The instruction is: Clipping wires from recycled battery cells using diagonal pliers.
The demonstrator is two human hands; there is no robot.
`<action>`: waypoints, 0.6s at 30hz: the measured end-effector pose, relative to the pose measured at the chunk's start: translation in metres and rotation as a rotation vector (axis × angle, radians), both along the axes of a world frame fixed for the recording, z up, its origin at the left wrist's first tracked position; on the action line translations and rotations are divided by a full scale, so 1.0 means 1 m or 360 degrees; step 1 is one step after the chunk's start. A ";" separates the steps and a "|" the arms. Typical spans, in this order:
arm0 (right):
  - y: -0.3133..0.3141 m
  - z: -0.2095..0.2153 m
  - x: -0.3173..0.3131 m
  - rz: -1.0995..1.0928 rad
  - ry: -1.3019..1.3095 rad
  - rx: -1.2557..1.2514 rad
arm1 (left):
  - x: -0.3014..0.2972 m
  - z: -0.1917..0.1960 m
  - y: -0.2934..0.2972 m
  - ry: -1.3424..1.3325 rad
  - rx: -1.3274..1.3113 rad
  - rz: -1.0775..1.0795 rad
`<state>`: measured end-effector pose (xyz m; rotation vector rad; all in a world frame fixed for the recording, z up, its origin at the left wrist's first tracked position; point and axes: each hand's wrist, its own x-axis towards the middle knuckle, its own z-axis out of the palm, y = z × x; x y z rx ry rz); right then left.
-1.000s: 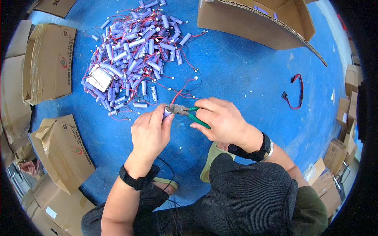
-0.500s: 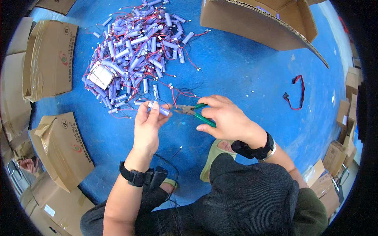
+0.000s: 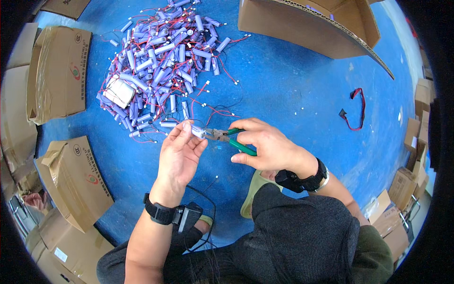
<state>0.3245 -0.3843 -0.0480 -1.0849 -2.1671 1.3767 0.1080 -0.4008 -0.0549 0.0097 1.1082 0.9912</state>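
Between the thumb and fingers of my left hand [image 3: 178, 154] is a purple cylindrical battery cell [image 3: 197, 131], its right end pointing toward the tool. My right hand [image 3: 274, 147] is wrapped around green-handled cutting pliers [image 3: 219, 135]. Their metal jaws meet the cell's right end; whether they grip anything there is too small to tell. Just beyond both hands lies a large heap of similar purple cells [image 3: 161, 61] with red and black wires and small white connectors. A white rectangular block [image 3: 119, 92] rests on the heap's left side.
An open cardboard box [image 3: 302, 28] stands at the far right, with a few purple pieces inside. More cartons [image 3: 61, 71] line the left, and stacked boxes [image 3: 402, 184] the right. A red-and-black strap [image 3: 362, 109] lies on the blue floor [image 3: 293, 85]. Slippered feet are below my hands.
My left hand has turned the cell, and the pliers have shifted slightly left, so the jaws now meet its end. Red wires that ran near the jaws now lie farther off, by the heap.
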 end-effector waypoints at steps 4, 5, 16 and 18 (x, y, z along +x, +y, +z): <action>-0.006 -0.008 -0.004 -0.0116 0.0039 0.0219 | 0.005 0.004 -0.002 -0.0041 -0.0040 0.0010; -0.006 -0.009 -0.006 -0.0117 0.0035 0.0220 | 0.007 0.004 -0.003 -0.0137 -0.0108 0.0086; 0.003 -0.003 -0.004 -0.0189 -0.0118 0.0592 | 0.018 0.016 -0.003 0.0038 0.0206 0.0062; 0.003 -0.004 -0.005 -0.0184 -0.0054 0.0452 | 0.008 0.005 -0.008 0.0820 0.0731 -0.0549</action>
